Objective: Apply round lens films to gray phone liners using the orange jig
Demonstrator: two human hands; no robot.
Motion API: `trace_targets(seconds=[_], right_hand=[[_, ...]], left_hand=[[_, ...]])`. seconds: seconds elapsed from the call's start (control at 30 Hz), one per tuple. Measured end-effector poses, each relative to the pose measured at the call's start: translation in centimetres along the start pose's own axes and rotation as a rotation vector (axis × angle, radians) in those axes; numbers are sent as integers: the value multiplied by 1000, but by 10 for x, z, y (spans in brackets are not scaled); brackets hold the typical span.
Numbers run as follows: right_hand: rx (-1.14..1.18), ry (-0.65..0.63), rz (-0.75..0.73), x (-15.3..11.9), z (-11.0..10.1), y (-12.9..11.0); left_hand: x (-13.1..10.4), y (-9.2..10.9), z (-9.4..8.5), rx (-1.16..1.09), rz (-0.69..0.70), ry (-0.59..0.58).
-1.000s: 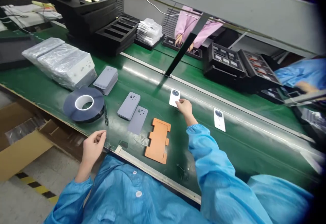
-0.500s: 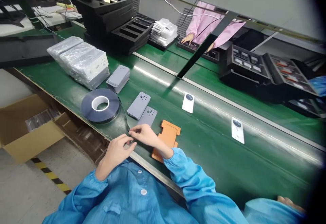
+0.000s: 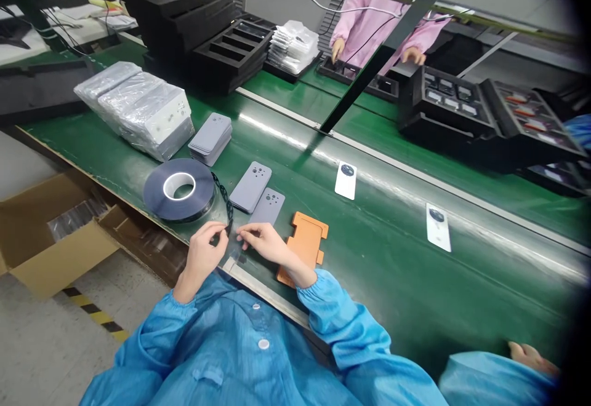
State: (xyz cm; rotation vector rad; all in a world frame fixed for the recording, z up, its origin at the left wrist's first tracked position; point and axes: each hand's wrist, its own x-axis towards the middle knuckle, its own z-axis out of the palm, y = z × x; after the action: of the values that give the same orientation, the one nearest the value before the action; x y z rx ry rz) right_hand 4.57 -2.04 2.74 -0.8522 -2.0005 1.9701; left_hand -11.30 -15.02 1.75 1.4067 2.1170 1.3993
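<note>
My left hand [image 3: 207, 247] pinches the free end of a dark strip [image 3: 223, 191], which runs from a large roll of film [image 3: 154, 192] with a white core. Just right of it, my right hand [image 3: 263, 241] has its thumb and fingers pressed together; what it holds is too small to make out. Beyond my right hand lie two overlapping grey phone-shaped plates, one farther left [image 3: 252, 186] and one nearer [image 3: 268, 206]. An orange fixture [image 3: 305, 247] sits under and beside my right wrist. A stack of grey plates [image 3: 211, 135] stands behind the roll.
Wrapped bundles [image 3: 143, 107] and black trays [image 3: 235, 46] stand at the back left. Two white phone-shaped pieces [image 3: 346, 181] [image 3: 438, 229] lie to the right. A person in pink works across the bench; another person's hand [image 3: 530, 357] is at lower right.
My left hand has moved up and left with the strip. The strip now stands in a loop beside the roll. My hands are farther apart, and the far person's hand has lifted.
</note>
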Motion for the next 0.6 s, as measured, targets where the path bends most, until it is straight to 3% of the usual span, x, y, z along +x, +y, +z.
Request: trace_targets(seconds=[0.17,0.27,0.4,0.6], right_hand=[[6,31,3,-2,-4,0],[-29,52,-12,-8,-9,-5],[68,190,-43,-24,-24,-14],[196,442,-54,-60,-61,-9]], left_hand=[[8,0,-15,-249,-313,223],[15,15,-19,-397,-391,247],[21,45,-8,-481,-385,56],[23,73,38,-499,-325,-380]])
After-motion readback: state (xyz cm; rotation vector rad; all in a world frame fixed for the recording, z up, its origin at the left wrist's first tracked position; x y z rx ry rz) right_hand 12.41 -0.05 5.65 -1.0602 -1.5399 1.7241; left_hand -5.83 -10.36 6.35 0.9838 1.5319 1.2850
